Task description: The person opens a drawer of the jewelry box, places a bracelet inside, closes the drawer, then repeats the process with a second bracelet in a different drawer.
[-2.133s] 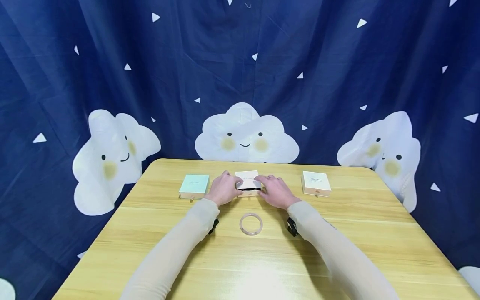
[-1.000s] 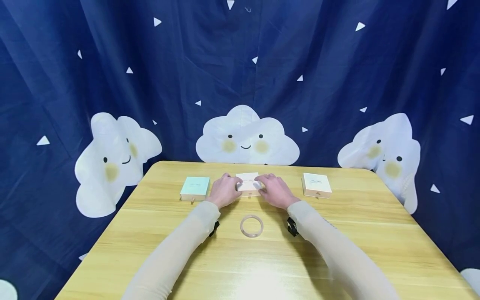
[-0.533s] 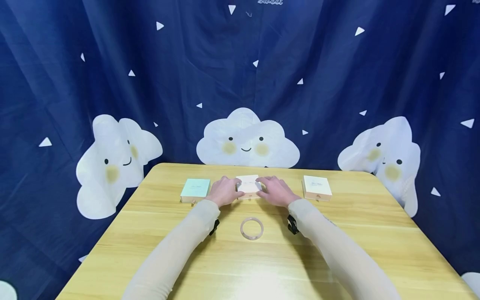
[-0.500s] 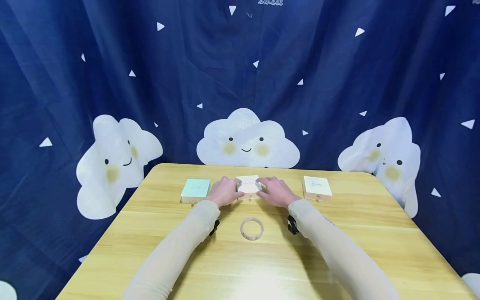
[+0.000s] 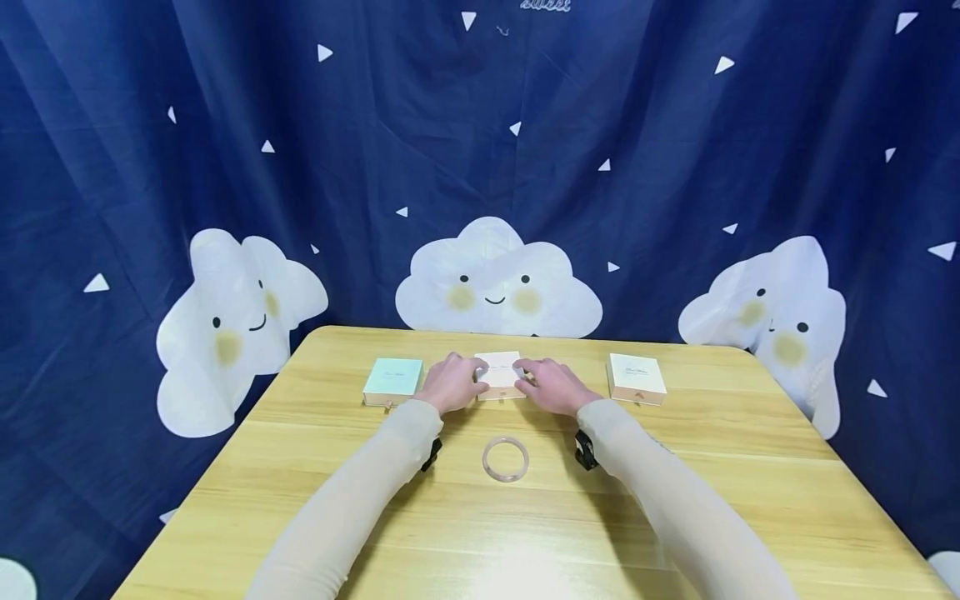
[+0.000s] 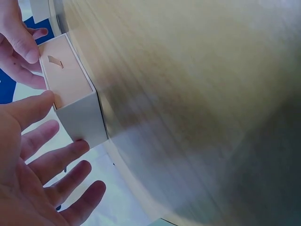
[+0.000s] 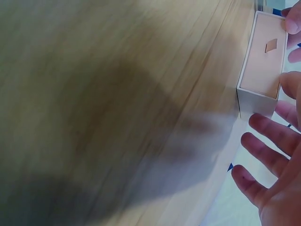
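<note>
A small white drawer box with a pinkish front stands at the far middle of the table, between both hands. My left hand grips its left end, the thumb at the front edge and fingertips on the top and side. The right hand holds the opposite end in the same way. In the left wrist view, the drawer front sits flush inside its sleeve and bears a small pull tab. Nearer to me, a pale pink bangle lies flat on the table between the forearms.
A mint-green box stands left of the left hand. Another white box is to the right of the right hand. The wooden table ends at a dark blue curtain printed with clouds.
The middle box's drawer has slid in: the dark gap behind its front is gone and the front now meets the sleeve. Both hands stay at its ends; the view tilted slightly up.
</note>
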A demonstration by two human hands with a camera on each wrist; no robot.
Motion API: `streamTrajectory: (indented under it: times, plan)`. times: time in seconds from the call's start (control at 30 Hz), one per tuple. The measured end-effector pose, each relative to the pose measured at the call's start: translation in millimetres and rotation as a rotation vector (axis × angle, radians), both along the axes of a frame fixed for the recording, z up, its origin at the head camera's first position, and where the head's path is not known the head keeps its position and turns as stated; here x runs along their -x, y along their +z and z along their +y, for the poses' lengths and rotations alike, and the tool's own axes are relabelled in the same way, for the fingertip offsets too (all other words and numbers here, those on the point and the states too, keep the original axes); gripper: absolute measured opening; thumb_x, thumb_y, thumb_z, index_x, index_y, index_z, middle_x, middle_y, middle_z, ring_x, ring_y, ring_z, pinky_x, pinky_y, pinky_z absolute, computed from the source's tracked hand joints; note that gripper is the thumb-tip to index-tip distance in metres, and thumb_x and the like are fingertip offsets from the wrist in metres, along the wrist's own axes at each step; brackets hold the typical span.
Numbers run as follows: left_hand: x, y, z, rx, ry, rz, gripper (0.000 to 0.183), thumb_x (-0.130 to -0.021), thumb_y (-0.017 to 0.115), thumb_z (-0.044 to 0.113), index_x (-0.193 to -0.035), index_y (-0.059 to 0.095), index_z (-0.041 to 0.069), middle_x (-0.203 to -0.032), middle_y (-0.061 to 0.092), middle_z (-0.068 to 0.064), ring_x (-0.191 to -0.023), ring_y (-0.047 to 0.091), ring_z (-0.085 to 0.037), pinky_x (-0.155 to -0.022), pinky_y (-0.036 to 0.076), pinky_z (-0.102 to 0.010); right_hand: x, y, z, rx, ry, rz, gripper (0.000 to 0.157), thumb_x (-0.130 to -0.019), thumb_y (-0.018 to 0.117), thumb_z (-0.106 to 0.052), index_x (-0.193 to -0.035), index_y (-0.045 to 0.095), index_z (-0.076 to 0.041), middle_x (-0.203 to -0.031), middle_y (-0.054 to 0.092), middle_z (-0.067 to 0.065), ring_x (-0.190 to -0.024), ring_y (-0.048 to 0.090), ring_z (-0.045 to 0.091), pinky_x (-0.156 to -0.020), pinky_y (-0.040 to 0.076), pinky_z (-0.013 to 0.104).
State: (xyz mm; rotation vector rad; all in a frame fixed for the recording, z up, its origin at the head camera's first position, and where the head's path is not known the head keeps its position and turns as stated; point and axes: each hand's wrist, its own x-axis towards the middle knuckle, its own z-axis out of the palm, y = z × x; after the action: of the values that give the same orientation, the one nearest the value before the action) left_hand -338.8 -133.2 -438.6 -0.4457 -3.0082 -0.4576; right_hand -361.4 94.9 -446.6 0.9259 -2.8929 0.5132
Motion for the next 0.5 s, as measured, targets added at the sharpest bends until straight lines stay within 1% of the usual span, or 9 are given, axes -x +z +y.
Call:
streamTrajectory:
  times: [0.17, 0.3, 0.5]
  plan:
    - [1.5, -1.9, -0.4, -0.003, 0.002, -0.005, 0.042, -0.095, 0.069, 0.041, -0.133, 0.066, 0.023, -0.121, 0.069, -0.003, -0.116, 0.057, -0.025, -0.093, 0.052, -0.045, -2.0, 2.1, 0.5, 0.03, 0.005, -0.022, 0.045, -0.1, 0.061, -0.031, -0.14, 0.058, -0.01, -0.125, 0.069, 0.014, -0.111, 0.067, 0.031, -0.096, 0.052, 0.05]
    - [2.1, -2.2, -1.5, -0.009, -0.003, -0.009, 0.042, -0.095, 0.069, 0.041, -0.132, 0.067, 0.023, -0.122, 0.068, -0.003, -0.117, 0.057, -0.025, -0.093, 0.052, -0.044, -2.0, 2.0, 0.5, 0.033, 0.0, -0.026, 0.046, -0.1, 0.062, -0.033, -0.14, 0.059, -0.01, -0.128, 0.068, 0.014, -0.116, 0.064, 0.033, -0.1, 0.05, 0.051]
    - [0.5, -2.5, -3.9, -0.038, -0.001, -0.024, 0.04, -0.095, 0.069, 0.042, -0.129, 0.069, 0.022, -0.126, 0.065, -0.004, -0.121, 0.055, -0.025, -0.098, 0.049, -0.045, -1.7, -0.1, -0.1, 0.025, -0.016, -0.029, 0.046, -0.099, 0.062, -0.035, -0.139, 0.06, -0.011, -0.125, 0.07, 0.012, -0.115, 0.065, 0.031, -0.102, 0.049, 0.049]
